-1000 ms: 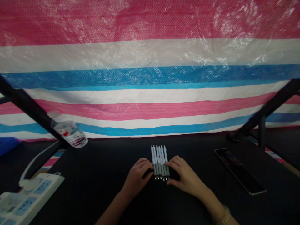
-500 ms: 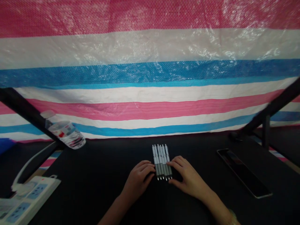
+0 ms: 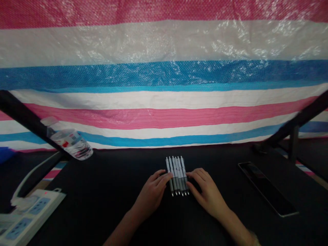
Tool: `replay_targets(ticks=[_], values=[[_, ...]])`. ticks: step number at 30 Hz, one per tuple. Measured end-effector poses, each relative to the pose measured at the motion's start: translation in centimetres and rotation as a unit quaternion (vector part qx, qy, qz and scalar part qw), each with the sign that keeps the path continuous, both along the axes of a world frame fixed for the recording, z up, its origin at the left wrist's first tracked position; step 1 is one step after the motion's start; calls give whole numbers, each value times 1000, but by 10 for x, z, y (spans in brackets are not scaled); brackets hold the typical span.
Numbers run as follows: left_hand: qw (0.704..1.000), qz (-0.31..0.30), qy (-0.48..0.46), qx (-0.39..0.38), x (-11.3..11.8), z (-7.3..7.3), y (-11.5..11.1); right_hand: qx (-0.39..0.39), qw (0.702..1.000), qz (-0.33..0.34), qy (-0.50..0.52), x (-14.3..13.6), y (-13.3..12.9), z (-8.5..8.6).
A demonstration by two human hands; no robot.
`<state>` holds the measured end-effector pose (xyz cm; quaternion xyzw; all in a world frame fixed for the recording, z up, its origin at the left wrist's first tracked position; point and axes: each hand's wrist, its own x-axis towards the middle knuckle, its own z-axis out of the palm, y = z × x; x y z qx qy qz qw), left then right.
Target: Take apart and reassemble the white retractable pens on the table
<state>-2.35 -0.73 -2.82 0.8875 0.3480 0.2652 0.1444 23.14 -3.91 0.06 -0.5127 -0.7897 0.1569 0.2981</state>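
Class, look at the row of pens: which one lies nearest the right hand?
The rightmost pen, at the end of the row. The right hand is at its outer side; the other pens all lie further left.

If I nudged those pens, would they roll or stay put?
The pens would probably roll sideways, since they look round, but the left hand and right hand at either side might stop them. Being slim, they're likely light; their straight shape suggests they're stiff.
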Motion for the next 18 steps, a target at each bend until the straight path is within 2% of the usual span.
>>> replay_targets(ticks=[7,13,15,16,18], values=[[998,15,41,47,-3,5,3,12,993,-7,119,-8,-8,2],[997,-3,39,60,-9,7,3,-88,973,-23,213,-22,-17,5],[999,4,3,54,-10,10,3,-170,952,-21,254,-29,-22,4],[998,12,-23,50,-10,12,2,-228,932,-10,281,-34,-25,3],[995,19,-80,50,-9,15,-2,-363,865,26,346,-43,-31,-2]])
